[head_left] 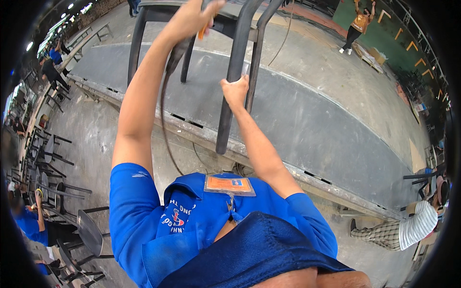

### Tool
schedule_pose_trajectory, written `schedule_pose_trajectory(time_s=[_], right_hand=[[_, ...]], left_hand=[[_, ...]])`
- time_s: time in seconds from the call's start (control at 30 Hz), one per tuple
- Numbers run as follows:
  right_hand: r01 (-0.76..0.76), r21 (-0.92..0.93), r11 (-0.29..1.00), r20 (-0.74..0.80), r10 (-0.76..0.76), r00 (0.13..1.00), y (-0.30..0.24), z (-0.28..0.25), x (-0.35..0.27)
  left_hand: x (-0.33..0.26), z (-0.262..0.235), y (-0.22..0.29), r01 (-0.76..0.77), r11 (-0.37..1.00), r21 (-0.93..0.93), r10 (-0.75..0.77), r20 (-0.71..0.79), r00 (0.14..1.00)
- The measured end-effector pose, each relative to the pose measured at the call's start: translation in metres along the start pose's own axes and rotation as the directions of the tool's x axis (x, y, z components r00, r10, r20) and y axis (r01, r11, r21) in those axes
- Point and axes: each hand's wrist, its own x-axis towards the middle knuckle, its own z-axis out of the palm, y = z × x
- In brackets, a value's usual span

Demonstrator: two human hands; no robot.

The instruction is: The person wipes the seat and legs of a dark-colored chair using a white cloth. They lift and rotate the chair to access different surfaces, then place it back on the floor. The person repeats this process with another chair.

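Note:
A black chair [237, 48] stands on the long grey worktable [307, 120] in front of me. My right hand [235, 90] is closed around one of its legs, with the thumb side facing me. Raised near the seat, my left hand [189, 20] is wrapped round a corded power tool [176, 54] with a dark body and an orange part. Its black cord [164, 120] hangs down past the table edge toward my body. The working end of the tool is hidden by my hand and the chair.
Many dark chairs [90, 233] crowd the left side, where a person in blue [31, 223] works. Someone in a striped top [418, 223] is at the right. Another person [359, 24] stands beyond the table, near boxes [377, 55]. A thin cable [283, 43] runs behind the chair.

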Motion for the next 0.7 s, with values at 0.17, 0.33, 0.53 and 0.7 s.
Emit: schedule_pose_trajectory(time_s=[0.17, 0.33, 0.53, 0.7], right_hand=[[-0.159, -0.006, 0.987, -0.013, 0.159, 0.987, 0.003, 0.004, 0.006], [-0.204, 0.021, 0.979, -0.026, 0.204, 0.979, 0.012, 0.009, 0.019], [-0.199, 0.04, 0.979, -0.075, 0.202, 0.977, 0.012, 0.016, 0.031], [-0.174, -0.019, 0.985, -0.075, 0.172, 0.982, 0.011, 0.016, 0.036]], left_hand=[[-0.09, 0.001, -0.08, 0.131, 0.98, -0.152, -0.101, 0.188, 0.977], [-0.179, 0.004, -0.144, 0.253, 0.943, -0.216, -0.123, 0.481, 0.868], [-0.252, -0.001, -0.2, 0.355, 0.889, -0.289, -0.212, 0.428, 0.879], [-0.276, -0.048, -0.273, 0.612, 0.753, -0.244, -0.658, -0.31, 0.686]])
